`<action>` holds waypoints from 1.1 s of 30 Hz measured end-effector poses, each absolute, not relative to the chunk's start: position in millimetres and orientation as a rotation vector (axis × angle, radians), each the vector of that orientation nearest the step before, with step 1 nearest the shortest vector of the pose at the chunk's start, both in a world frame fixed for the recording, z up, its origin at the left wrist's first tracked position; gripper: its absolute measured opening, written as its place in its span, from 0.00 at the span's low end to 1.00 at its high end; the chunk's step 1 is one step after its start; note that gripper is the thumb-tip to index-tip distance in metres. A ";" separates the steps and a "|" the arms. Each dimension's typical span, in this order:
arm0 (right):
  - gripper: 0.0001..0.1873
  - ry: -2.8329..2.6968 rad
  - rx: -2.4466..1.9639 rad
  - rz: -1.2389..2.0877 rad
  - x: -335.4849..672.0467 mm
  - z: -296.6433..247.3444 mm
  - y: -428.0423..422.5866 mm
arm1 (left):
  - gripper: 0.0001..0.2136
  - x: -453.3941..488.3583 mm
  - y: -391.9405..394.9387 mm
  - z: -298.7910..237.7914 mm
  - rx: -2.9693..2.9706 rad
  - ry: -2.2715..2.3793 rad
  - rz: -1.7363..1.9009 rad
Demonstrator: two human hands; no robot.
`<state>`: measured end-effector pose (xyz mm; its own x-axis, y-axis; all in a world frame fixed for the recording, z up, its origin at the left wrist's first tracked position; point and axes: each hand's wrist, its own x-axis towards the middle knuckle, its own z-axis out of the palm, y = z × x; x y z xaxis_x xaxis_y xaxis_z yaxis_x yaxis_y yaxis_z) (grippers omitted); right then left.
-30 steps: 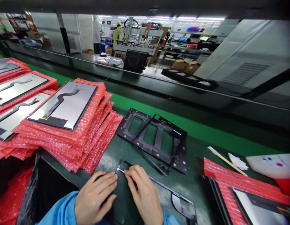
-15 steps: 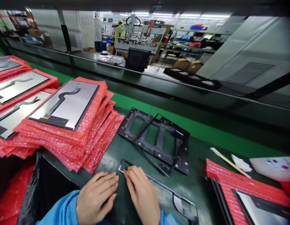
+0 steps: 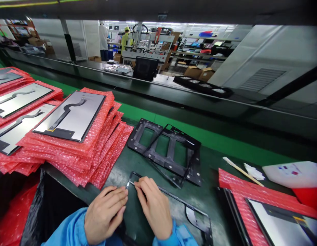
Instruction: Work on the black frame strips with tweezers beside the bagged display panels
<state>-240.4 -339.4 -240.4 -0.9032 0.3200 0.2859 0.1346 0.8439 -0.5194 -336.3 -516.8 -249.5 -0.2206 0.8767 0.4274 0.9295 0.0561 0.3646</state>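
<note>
In the head view, the person's two hands are close together but apart, low in the middle of the scene. The left hand (image 3: 105, 213) lays its fingertips on the left end of a thin dark frame (image 3: 173, 196); whether it grips the frame, I cannot tell. The right hand (image 3: 155, 210) pinches the end of a thin light strip (image 3: 131, 183) just beside that end. The thin dark frame lies on the green tabletop (image 3: 137, 218), running behind the right hand toward the near right, where a dark curved flap (image 3: 191, 216) sits inside its right end.

Beyond the hands lies a black plate with three windows (image 3: 171, 150), a second black frame (image 3: 190, 140) resting askew across it. To the left, a silver panel (image 3: 90, 114) with a dark ribbon cable tops a stack of red bubble wrap (image 3: 96, 145); more such panels lie farther left. To the right, another silver panel (image 3: 271, 222) rests on red bubble wrap, with a wooden stick (image 3: 242, 171), a white scrap (image 3: 253, 171) and a white container (image 3: 289, 171) just beyond. Two people stand far off, left of centre.
</note>
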 end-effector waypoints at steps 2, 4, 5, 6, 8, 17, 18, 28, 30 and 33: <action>0.09 -2.689 -0.308 0.680 -238.8 -241.3 -340.8 | 0.16 -336.1 -516.6 -249.4 -1.899 -2.223 -0.875; 0.09 -2.702 -0.298 0.657 -238.9 -241.7 -341.8 | 0.16 -335.9 -516.4 -249.8 -1.897 -2.235 -0.861; 0.09 -2.703 -0.298 0.650 -239.7 -241.8 -342.2 | 0.16 -335.9 -516.2 -250.2 -1.899 -2.237 -0.853; 0.09 -2.699 -0.298 0.646 -240.8 -241.8 -342.5 | 0.16 -335.9 -516.1 -250.8 -1.907 -2.235 -0.843; 0.10 -2.687 -0.304 0.642 -243.3 -241.9 -343.0 | 0.16 -336.0 -516.0 -252.2 -1.925 -2.230 -0.819; 0.10 -2.626 -0.403 0.727 -242.5 -241.6 -342.2 | 0.16 -334.6 -515.9 -252.3 -1.925 -2.219 -0.795; 0.10 -2.636 -0.379 0.726 -241.4 -241.7 -342.2 | 0.17 -334.5 -515.9 -252.3 -1.922 -2.225 -0.793; 0.10 -2.614 -0.425 0.684 -243.1 -238.3 -342.6 | 0.16 -334.9 -515.2 -250.2 -1.904 -2.231 -0.830; 0.09 -2.615 -0.433 0.672 -243.5 -236.3 -341.5 | 0.16 -334.9 -515.6 -249.9 -1.909 -2.239 -0.816; 0.08 -2.680 -0.416 0.599 -243.0 -235.0 -341.3 | 0.16 -335.5 -515.9 -250.3 -1.928 -2.237 -0.809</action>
<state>-243.0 -341.3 -235.0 -0.8909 0.3566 0.2813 0.2030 0.8666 -0.4558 -335.5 -515.9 -250.3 -0.2051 0.8975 0.3904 0.9397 0.0690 0.3350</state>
